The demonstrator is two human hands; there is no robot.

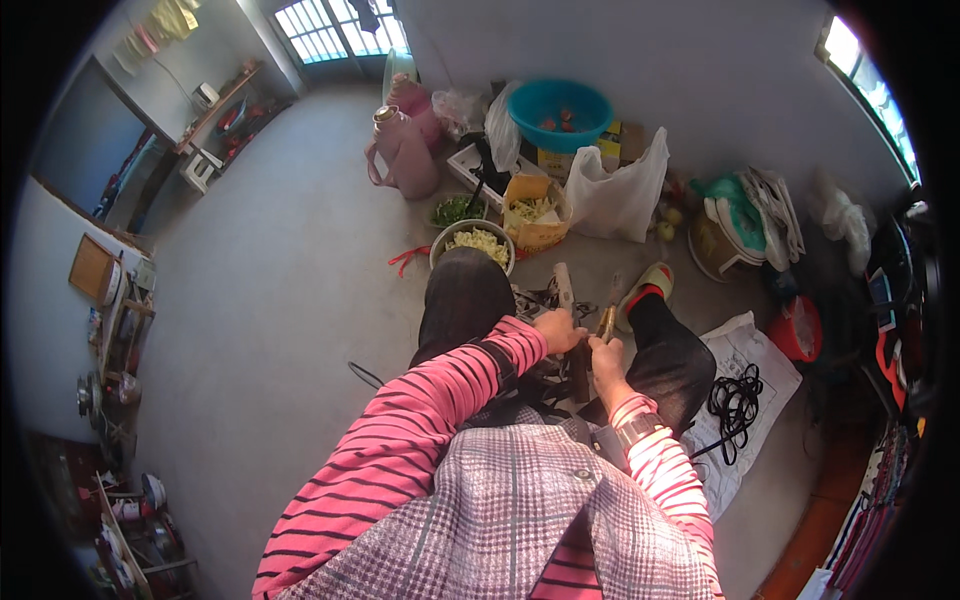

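I've got a broad grey floor (260, 310) below me, running up to a pale wall (640, 50). Dark-trousered legs (668, 368) frame my working spot, and a white sheet (745, 345) lies spread at the right. Near that wall, a blue basin (532, 108) sits behind a standing white bag (622, 197), with a pink flask (406, 160) off left. There's a bowl (512, 258) of pale chopped pieces (478, 243), the left knee (465, 290) blocking part of it; black cord (737, 405) tangles on the sheet. Now my right hand (606, 362): fingers wrapped round a slim brown tool (608, 320) between the legs. Left hand (557, 330), close beside, curls at the near end of a pale stick (564, 285); I can't tell whether it's gripping.
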